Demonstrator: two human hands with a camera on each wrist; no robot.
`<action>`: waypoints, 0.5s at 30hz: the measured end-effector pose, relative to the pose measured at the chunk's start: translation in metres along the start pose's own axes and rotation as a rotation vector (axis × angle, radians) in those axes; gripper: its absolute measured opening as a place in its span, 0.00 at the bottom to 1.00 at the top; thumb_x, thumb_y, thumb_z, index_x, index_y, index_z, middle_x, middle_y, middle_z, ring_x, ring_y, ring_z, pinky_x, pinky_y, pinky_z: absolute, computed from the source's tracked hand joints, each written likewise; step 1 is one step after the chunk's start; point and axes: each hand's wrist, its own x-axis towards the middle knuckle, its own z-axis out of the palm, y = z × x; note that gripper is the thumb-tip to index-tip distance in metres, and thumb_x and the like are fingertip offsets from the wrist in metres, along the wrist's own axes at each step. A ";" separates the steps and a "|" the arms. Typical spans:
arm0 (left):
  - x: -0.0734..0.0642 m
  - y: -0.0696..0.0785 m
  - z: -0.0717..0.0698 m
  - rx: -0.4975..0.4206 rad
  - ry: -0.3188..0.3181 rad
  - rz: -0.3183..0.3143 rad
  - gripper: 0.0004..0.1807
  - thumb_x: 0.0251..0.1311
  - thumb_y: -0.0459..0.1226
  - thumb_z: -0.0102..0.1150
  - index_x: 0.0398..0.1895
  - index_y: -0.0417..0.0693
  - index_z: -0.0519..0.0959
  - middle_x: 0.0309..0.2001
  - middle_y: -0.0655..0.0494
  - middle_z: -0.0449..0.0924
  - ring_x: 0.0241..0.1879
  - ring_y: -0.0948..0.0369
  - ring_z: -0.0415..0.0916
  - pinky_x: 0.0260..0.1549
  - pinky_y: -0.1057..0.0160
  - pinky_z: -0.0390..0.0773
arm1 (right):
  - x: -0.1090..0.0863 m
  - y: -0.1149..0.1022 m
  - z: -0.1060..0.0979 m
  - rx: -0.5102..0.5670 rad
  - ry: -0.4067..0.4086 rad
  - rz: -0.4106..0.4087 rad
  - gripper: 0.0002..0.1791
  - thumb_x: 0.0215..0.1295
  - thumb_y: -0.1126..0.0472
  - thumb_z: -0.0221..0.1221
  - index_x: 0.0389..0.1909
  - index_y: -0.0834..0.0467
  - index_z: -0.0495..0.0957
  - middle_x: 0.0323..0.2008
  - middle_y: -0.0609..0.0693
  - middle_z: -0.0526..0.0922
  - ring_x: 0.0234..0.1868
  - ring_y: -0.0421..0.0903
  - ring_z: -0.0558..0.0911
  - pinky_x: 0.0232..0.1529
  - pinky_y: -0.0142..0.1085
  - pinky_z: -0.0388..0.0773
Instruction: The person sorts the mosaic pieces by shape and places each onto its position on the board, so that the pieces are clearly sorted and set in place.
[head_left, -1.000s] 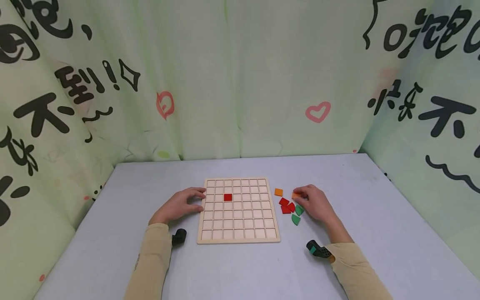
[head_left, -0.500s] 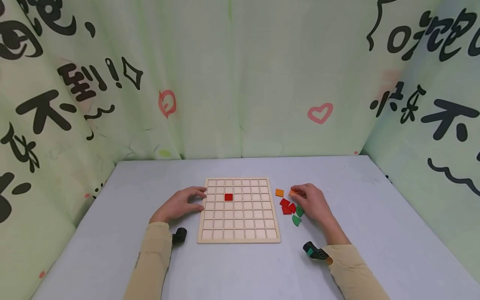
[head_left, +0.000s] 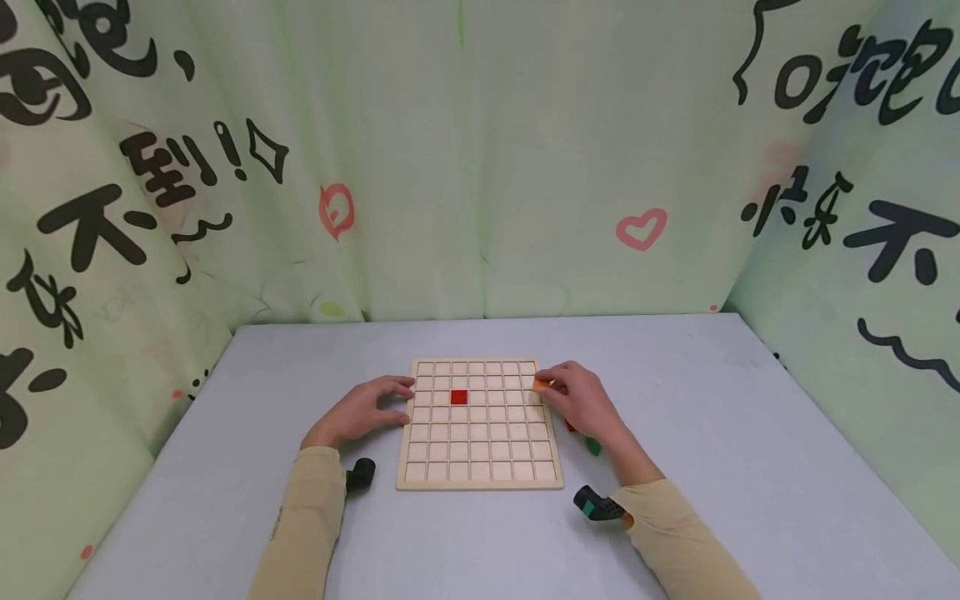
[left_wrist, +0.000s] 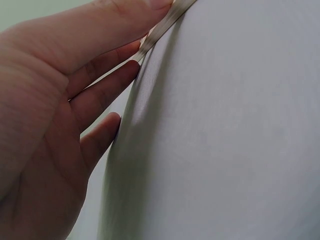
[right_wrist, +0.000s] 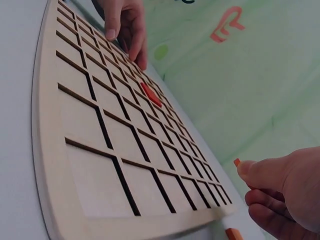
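A pale wooden grid board lies on the table with one red square tile in a cell of its upper left part. At the board's left edge, my left hand touches the frame with thumb and fingertips, the fingers fairly straight. My right hand pinches a small orange tile between thumb and fingertips, over the board's upper right edge. In the right wrist view this orange tile is held apart from the board, its face mostly hidden by the thumb.
Right of the board, the right hand mostly hides the loose pieces; a bit of red and a green piece show. Another orange piece lies by the board's edge in the right wrist view. A printed curtain encloses the table.
My right hand has picked up the orange tile from the right side and carried it left to the board's edge. The left hand has stayed in place.
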 end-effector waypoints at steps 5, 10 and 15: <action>0.000 0.002 -0.001 0.010 0.001 0.003 0.21 0.55 0.40 0.71 0.52 0.46 0.80 0.68 0.53 0.69 0.71 0.49 0.58 0.68 0.47 0.61 | 0.007 -0.012 0.010 0.025 -0.009 -0.044 0.14 0.63 0.64 0.65 0.49 0.62 0.83 0.43 0.56 0.80 0.40 0.49 0.78 0.43 0.42 0.78; -0.001 0.003 -0.001 0.008 -0.004 0.003 0.21 0.55 0.39 0.71 0.52 0.45 0.80 0.68 0.53 0.69 0.71 0.49 0.58 0.68 0.47 0.60 | 0.014 -0.022 0.019 0.038 -0.048 -0.073 0.14 0.62 0.64 0.65 0.48 0.62 0.84 0.41 0.54 0.80 0.39 0.47 0.78 0.42 0.40 0.78; -0.001 0.003 0.000 0.009 -0.003 0.001 0.21 0.55 0.39 0.71 0.52 0.45 0.80 0.68 0.53 0.69 0.71 0.49 0.58 0.68 0.47 0.60 | 0.018 -0.030 0.026 0.042 -0.072 -0.102 0.14 0.63 0.63 0.65 0.48 0.62 0.84 0.42 0.54 0.80 0.38 0.46 0.78 0.41 0.39 0.77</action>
